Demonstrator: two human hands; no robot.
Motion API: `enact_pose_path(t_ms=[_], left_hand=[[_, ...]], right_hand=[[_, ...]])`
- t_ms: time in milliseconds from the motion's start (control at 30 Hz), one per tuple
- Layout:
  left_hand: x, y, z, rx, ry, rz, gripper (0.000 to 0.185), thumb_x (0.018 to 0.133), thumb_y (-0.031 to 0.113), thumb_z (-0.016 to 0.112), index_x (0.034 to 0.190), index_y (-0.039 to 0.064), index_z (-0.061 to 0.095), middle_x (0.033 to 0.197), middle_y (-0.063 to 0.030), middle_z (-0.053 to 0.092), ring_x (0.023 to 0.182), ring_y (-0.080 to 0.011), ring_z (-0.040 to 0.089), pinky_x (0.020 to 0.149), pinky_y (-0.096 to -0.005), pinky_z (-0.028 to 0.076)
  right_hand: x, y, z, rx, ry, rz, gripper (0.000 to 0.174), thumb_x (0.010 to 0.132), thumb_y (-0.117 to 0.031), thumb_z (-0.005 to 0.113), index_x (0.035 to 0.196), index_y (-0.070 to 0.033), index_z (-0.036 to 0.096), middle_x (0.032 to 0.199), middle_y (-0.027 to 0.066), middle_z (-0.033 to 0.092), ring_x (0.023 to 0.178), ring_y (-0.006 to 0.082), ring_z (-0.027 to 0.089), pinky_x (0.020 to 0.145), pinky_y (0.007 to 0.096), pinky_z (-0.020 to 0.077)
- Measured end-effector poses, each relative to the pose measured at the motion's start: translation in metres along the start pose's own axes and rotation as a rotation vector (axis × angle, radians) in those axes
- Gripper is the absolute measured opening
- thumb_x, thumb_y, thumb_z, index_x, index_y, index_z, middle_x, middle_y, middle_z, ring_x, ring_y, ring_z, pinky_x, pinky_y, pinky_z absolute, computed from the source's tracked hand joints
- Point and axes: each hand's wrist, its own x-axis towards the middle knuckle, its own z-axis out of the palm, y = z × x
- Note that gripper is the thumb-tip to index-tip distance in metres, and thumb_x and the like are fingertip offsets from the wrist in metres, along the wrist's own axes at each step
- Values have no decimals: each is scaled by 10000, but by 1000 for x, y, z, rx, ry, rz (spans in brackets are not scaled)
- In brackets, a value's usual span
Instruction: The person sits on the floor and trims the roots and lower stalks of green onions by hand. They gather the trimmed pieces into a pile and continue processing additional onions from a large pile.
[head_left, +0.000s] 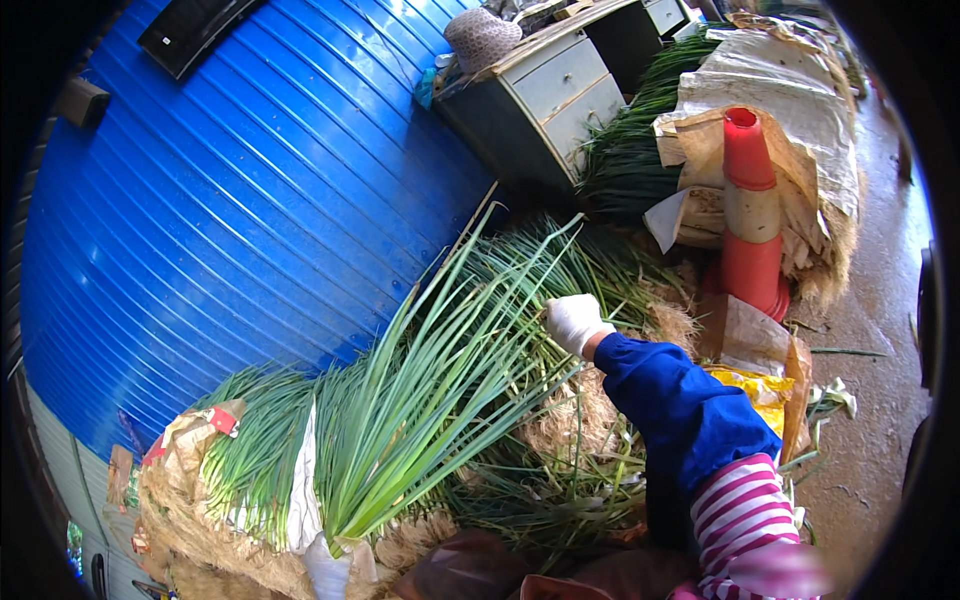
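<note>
A fanned bunch of green onions (420, 420) rises close before me, its long leaves spreading up and right. At the narrow pale base, my left hand (328, 571), in a whitish covering, appears to grip the stalks; the bottom edge cuts it off and its fingers are unclear. My right hand (576, 322) wears a white glove and reaches forward among the leaf ends. Its fingers are closed, seemingly on a thin leaf at their left side, though the grip is largely hidden. A blue oversleeve (675, 405) and a pink-and-white striped sleeve cover that arm.
More green onions (259, 442) with brown roots lie along the blue corrugated wall (247, 247). Loose trimmings (540, 495) lie below my right arm. A red-and-white traffic cone (752, 202) stands right, beside sacking over another onion pile. A drawer desk (559, 94) bears a hat (480, 39).
</note>
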Motion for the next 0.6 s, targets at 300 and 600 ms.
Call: enact_pose_path(t_ms=[300, 600], left_hand=[[-15, -7, -14, 137, 96, 20, 252, 776, 64, 692, 1021, 21, 650, 840, -158, 692, 751, -276, 674, 678, -351, 519], [-21, -6, -19, 178, 87, 42, 184, 808, 104, 677, 966, 11, 663, 776, -176, 677, 694, -321, 663, 626, -383, 502]], right_hand=[[6, 100, -20, 351, 417, 539, 208, 906, -262, 552, 880, -111, 693, 794, 140, 684, 762, 353, 656, 694, 433, 502], [4, 6, -56, 341, 266, -142, 598, 815, -254, 719, 1371, -184, 511, 968, 164, 689, 854, 331, 674, 767, 393, 533]])
